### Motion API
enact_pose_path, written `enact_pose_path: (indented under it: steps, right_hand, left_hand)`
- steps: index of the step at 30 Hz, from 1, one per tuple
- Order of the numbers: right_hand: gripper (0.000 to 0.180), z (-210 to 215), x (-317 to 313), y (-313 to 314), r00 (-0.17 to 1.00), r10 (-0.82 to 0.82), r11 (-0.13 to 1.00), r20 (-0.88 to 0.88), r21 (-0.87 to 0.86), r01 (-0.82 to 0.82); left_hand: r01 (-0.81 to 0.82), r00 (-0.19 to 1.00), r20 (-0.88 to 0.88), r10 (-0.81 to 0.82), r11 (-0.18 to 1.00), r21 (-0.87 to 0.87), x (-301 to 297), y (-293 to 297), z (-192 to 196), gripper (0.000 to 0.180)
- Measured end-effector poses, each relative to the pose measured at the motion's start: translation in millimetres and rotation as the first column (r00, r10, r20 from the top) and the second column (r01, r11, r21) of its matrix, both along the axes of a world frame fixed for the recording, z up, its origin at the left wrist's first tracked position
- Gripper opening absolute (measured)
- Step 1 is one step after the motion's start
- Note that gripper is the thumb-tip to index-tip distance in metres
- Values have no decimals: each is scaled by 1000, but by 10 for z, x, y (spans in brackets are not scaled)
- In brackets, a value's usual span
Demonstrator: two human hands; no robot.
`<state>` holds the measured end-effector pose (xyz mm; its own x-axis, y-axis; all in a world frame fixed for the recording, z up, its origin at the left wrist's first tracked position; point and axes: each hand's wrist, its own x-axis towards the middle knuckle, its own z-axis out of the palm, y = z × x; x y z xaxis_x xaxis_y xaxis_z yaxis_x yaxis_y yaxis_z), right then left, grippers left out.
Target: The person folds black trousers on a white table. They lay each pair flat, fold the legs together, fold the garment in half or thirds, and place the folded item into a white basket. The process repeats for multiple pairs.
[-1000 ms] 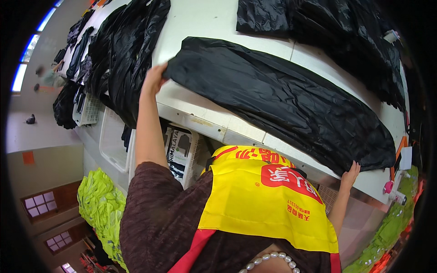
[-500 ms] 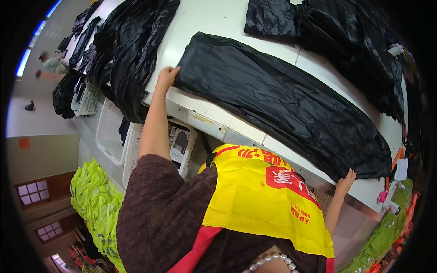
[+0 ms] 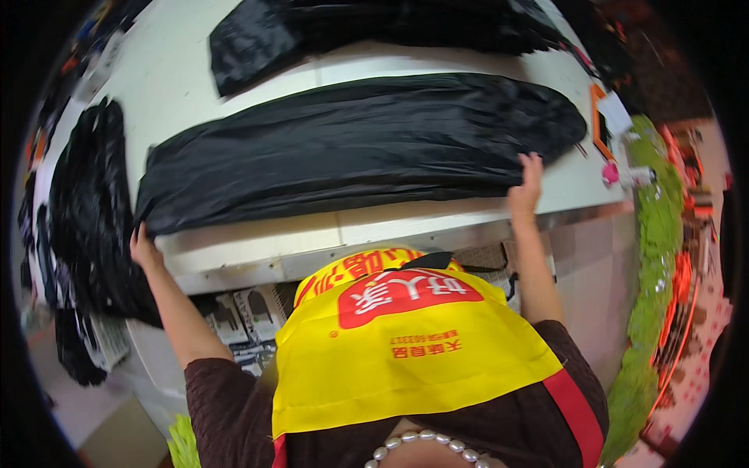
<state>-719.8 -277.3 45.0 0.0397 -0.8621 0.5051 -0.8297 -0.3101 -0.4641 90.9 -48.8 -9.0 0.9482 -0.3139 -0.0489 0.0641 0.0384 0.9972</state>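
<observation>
Black, glossy fabric, thin and finely creased, lies in a long flattened length (image 3: 359,144) along the near part of the white worktable (image 3: 445,214), stretching from near the table's left end to close to its right end. Its left end is squared off and its right end rounded. At the corner of the fabric toward the table's near left, the left hand (image 3: 146,249) is drawn in narrow, its fingertips pinching the cloth. Toward the table's near right, the right hand (image 3: 527,191) is loosely open, thumb apart from the straightened fingers, which touch the fabric's near edge.

Across the far side of the table is a heap of similar black cloth (image 3: 374,27), separated from the first length by bare tabletop. More black cloth (image 3: 94,179) hangs over the table's left end. On the table's right end are an orange frame-like object (image 3: 599,121), a white sheet (image 3: 616,115) and a small bottle (image 3: 641,177) with a pink piece (image 3: 610,173) beside it. Lime-green fabric (image 3: 651,242) is heaped beyond that end. Below the table's near edge, printed packets (image 3: 250,312) show, partly hidden by the yellow apron (image 3: 421,366) of the person standing there.
</observation>
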Motion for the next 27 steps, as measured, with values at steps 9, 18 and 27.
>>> enact_pose_path:
  steps: [9, 18, 27]
  right_hand:
    - [74, 365, 81, 484, 882, 202, 626, -426, 749, 218]
    - [78, -537, -972, -623, 853, -90, 860, -515, 391, 327]
    - [57, 94, -1345, -213, 782, 329, 932, -529, 314, -180]
  left_hand:
    - [-769, 545, 834, -84, 346, 538, -942, 10, -10, 74]
    - [-173, 315, 413, -855, 376, 910, -2037, -274, -92, 68]
    - [188, 109, 288, -951, 305, 934, -2284, 271, 663, 74]
